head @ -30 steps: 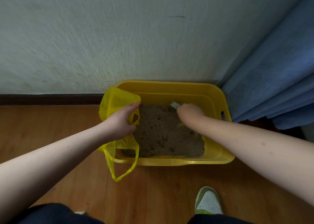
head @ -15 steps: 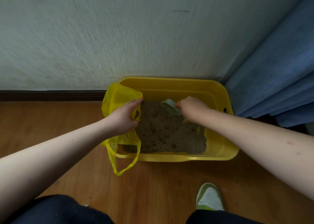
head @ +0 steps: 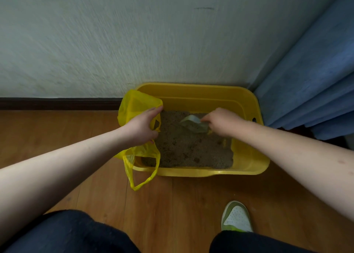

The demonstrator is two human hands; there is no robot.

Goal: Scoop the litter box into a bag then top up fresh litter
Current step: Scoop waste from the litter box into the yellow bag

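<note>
A yellow litter box (head: pixel 247 103) stands on the floor against the wall, filled with brown litter (head: pixel 187 149). My left hand (head: pixel 142 126) grips the mouth of a yellow plastic bag (head: pixel 134 105) at the box's left edge; one bag handle hangs down over the front rim. My right hand (head: pixel 220 121) holds a pale scoop (head: pixel 193 124) over the litter near the back of the box, its bowl pointing left towards the bag. The scoop's handle is hidden inside my fist.
A blue curtain (head: pixel 310 80) hangs close to the box's right side. A dark skirting board (head: pixel 57 103) runs along the pale wall. Wooden floor (head: pixel 183 204) lies in front, with my green-and-white shoe (head: pixel 236 217) and dark trousers (head: pixel 67 233) near the bottom.
The scoop has come up out of the litter and shows more of its bowl, with my right hand shifted slightly right. My left hand keeps its hold on the bag.
</note>
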